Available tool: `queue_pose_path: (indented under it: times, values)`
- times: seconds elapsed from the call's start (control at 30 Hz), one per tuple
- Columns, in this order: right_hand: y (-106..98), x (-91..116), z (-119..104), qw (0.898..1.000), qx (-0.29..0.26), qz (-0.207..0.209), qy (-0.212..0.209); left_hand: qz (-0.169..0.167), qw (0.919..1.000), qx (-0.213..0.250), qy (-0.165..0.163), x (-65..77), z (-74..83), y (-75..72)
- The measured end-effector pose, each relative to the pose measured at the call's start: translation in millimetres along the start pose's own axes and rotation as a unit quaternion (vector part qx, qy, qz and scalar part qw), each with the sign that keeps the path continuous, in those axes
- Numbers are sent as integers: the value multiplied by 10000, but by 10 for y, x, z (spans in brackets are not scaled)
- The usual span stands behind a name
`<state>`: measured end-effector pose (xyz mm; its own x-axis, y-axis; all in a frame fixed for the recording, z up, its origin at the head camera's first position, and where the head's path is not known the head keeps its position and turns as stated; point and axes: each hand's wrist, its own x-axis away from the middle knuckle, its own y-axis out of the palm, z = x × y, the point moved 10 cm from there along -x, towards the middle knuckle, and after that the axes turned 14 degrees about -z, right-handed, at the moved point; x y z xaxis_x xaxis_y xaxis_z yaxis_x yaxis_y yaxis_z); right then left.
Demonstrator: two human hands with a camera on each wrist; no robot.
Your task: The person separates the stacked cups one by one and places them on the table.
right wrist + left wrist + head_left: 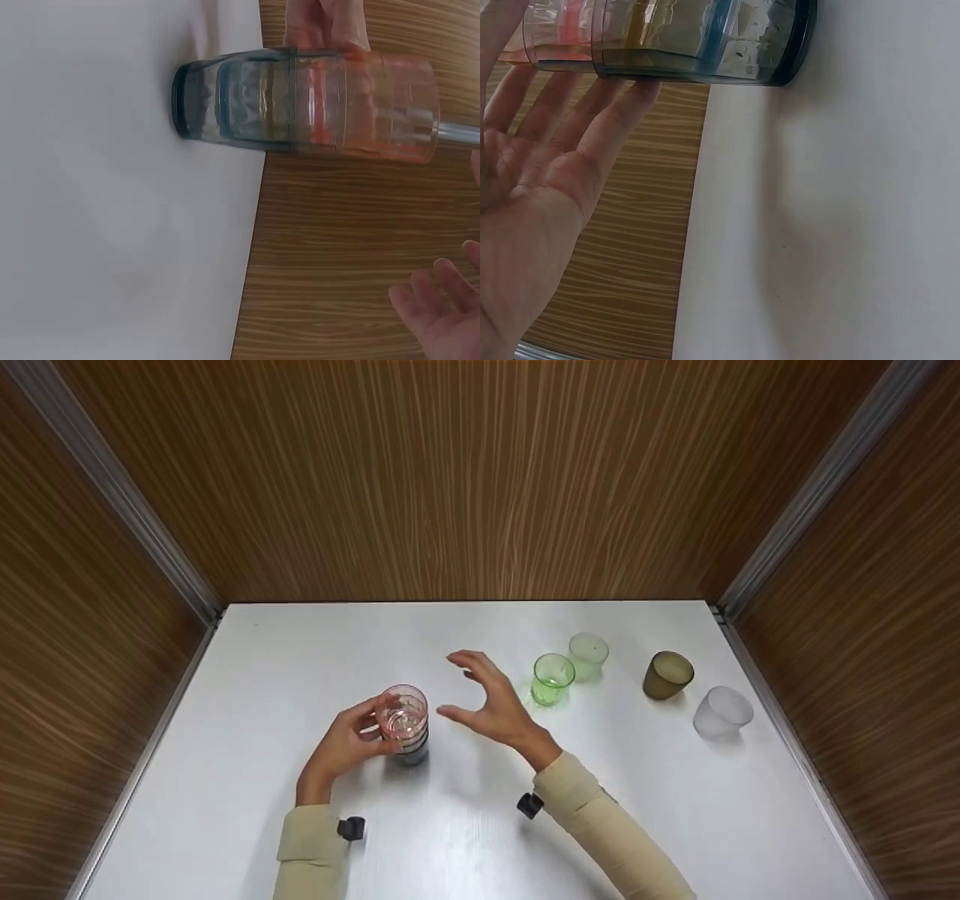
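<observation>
A stack of nested clear glasses (409, 721) stands upright on the white table, left of the middle. Its upper glasses are pink and orange, and the lowest (196, 97) is dark blue-grey. My left hand (345, 746) grips the stack near its top, thumb on the near side and fingers round the far side. To the right of the stack my right hand (499, 709) hovers with fingers spread in a loose C, apart from the glass and holding nothing. A green glass (551, 682) is just beyond the right hand.
A pale frosted green glass (589, 652) stands behind the green one. Farther right are an olive-brown glass (666, 676) and a frosted white glass (722, 712). Wood-grain panels (465, 480) wall the white table (315, 652) at the back and both sides.
</observation>
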<state>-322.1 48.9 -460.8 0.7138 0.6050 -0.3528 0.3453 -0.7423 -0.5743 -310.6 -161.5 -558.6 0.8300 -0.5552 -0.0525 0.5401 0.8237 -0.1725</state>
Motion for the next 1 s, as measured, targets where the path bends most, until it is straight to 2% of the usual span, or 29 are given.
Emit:
queue_pose_path:
  times: [0.17,0.37,0.5,0.67,1.0]
  values:
    - [182,-85,-77,9987,156,-442,-175,-31,10000,-6,-58,-4,-14,3]
    - [392,-156,-163,9950,333,-857,-385,-4,10000,-75,39,-6,-8,-3]
    - [494,-187,-204,9937,358,-975,-419,19,9999,-107,115,-4,-5,-2]
    - [585,-211,-223,9932,241,-1058,-430,27,9999,-151,31,2,-28,1]
    - [659,-244,-198,9919,282,-1180,-366,58,9999,-128,-41,9,-32,-11]
